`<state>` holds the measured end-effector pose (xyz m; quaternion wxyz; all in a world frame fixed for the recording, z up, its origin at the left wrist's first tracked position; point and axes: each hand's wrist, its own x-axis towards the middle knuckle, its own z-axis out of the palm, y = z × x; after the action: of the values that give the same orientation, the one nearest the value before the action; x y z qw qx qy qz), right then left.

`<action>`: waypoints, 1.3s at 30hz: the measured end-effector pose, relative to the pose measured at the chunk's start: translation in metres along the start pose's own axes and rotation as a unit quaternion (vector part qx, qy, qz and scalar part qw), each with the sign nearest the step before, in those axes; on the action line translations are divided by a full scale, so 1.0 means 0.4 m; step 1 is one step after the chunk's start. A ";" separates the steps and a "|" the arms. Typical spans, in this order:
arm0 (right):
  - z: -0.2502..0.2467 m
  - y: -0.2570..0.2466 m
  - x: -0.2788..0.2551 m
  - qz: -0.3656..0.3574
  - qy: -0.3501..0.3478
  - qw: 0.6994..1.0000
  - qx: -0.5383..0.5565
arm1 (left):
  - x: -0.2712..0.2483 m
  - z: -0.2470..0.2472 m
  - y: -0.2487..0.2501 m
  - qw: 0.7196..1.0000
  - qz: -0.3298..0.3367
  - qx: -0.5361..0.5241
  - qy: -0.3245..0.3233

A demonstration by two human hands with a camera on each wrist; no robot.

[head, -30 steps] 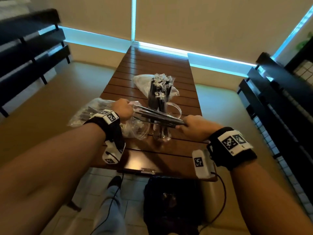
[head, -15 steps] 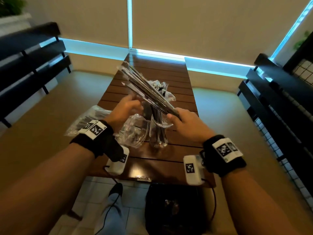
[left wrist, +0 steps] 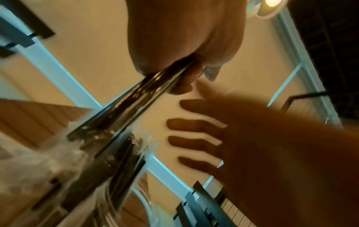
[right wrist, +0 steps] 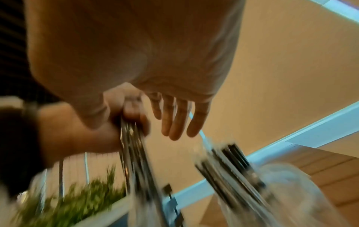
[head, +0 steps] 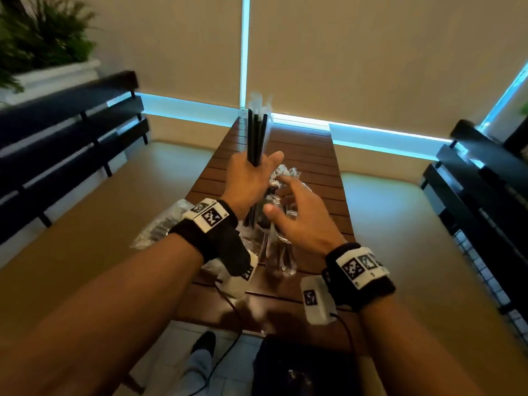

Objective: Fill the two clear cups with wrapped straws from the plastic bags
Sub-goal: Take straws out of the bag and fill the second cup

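My left hand grips a bundle of black wrapped straws upright over the middle of the wooden table. My right hand hovers beside it, fingers spread and holding nothing. Under the hands stands a clear cup with a few straws in it. Crinkled wrapper tops of the straws in the far cup show behind my right fingers. A plastic bag with more straws lies left of my left wrist. The left wrist view shows the bundle running down from my fist, with the right hand's fingers beside it.
Dark slatted benches flank the narrow table on both sides, the right one close by. A black bag sits on the floor at the table's near end. A potted plant stands at the far left.
The straw bundle came out of the bag in my right hand and passed to my left, which raised it upright. My right hand let go and spread open.
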<state>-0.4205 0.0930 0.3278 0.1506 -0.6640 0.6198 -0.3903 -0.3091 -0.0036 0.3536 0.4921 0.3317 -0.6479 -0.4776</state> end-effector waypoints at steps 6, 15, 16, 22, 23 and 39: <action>-0.179 -0.092 0.113 -0.066 0.302 0.950 0.029 | 0.024 0.066 -0.003 0.984 0.058 0.163 -0.040; -0.160 -0.109 0.196 -0.057 0.148 0.983 -0.092 | 0.042 0.129 0.001 0.980 0.063 0.173 -0.078; -0.154 -0.101 0.198 -0.054 0.140 0.984 -0.098 | 0.041 0.126 -0.001 0.982 0.053 0.163 -0.081; -0.141 -0.080 0.177 -0.084 0.142 0.986 -0.013 | 0.053 0.125 -0.021 0.976 0.055 0.200 -0.068; -0.142 -0.075 0.166 -0.092 0.152 0.984 0.029 | 0.060 0.123 -0.017 0.976 0.064 0.201 -0.054; -0.178 -0.028 0.115 -0.022 0.360 0.932 0.034 | -0.006 0.093 -0.019 0.957 0.048 0.143 -0.247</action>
<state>-0.4664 0.0721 0.3970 -0.0685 -0.4873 0.6036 -0.6274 -0.3443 0.0070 0.3436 0.2867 0.2387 -0.8258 -0.4230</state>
